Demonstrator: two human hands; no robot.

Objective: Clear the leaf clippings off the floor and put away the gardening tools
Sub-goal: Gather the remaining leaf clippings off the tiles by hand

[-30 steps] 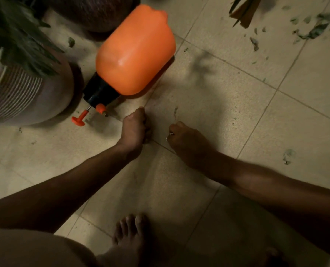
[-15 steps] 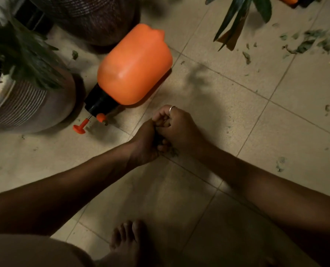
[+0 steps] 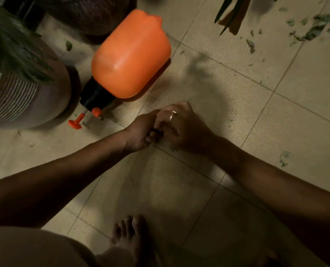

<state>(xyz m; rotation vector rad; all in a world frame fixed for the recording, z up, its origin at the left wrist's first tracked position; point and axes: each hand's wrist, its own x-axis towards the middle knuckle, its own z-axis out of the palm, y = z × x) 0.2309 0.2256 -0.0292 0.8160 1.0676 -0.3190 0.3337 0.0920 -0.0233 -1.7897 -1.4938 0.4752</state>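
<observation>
My left hand [image 3: 139, 132] and my right hand [image 3: 185, 128], which wears a ring, meet low over the tiled floor at the centre, fingers curled against each other. A dark scrap of leaf clippings [image 3: 155, 134] shows pinched between them; most of what they hold is hidden. One small clipping [image 3: 173, 148] lies on the tile just under my right hand. An orange pressure sprayer [image 3: 129, 58] lies on its side just beyond my hands, its black cap and orange pump handle [image 3: 75, 124] pointing left. More clippings [image 3: 314, 29] are scattered at the upper right.
A ribbed pot with a dark plant [image 3: 25, 97] stands at the left and a dark woven pot [image 3: 95, 14] at the top. Long plant leaves [image 3: 231, 14] hang in at the top right. My bare foot [image 3: 129, 234] is at the bottom centre.
One second ago my hands were apart, fingers down on the tile. They have come together and risen slightly, and now stay joined. The sprayer has not moved.
</observation>
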